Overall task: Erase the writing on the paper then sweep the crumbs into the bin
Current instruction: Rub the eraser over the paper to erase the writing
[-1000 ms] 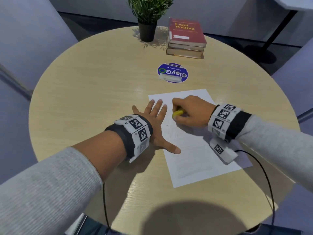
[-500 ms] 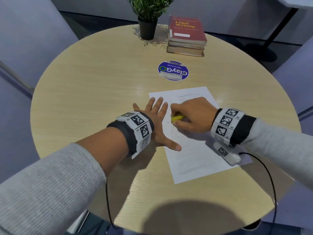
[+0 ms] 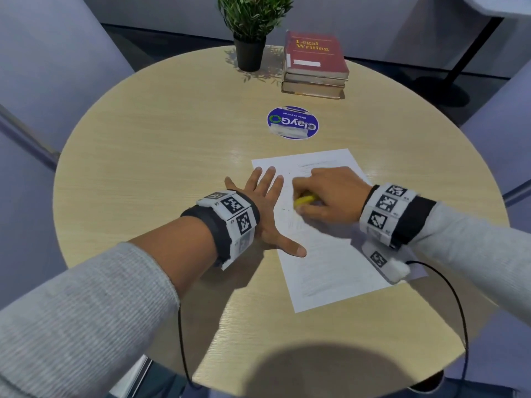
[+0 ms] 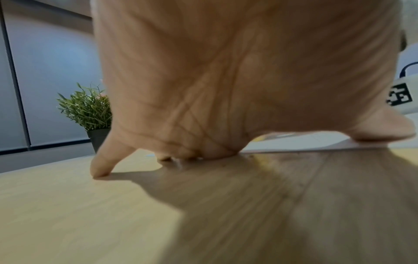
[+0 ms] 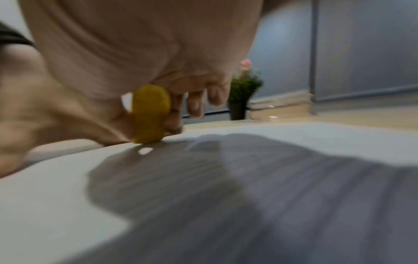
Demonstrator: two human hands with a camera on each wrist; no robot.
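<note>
You are rubbing the paper (image 3: 330, 254) with a yellow eraser (image 3: 304, 201), which your right hand (image 3: 330, 196) is pinching between thumb and curled fingers, its lower edge touching the sheet. Your left hand (image 3: 267, 208) is lying flat and spread, fingers straight, with the fingertips and thumb pressing the sheet's near-left edge while the palm is resting on the desk (image 3: 143, 168).

The eraser is sitting just beside your left fingers, over the upper part of the page. Faint lines of writing are showing below your right hand, so the erasing looks only partly done. A few dark crumbs are lying between your two hands. No bin is visible in any view, so you will need to find it before sweeping.

To do this step well, be holding the sheet down firmly close to where the eraser is working, since thin paper tends to buckle or tear when rubbed away from the anchoring hand. Be stroking in short passes, away from your left fingers, not toward them. Be shifting the left hand down the page as the eraser moves to lower lines. Be keeping your right wrist light, so it is not scattering crumbs off the desk edge.
</note>
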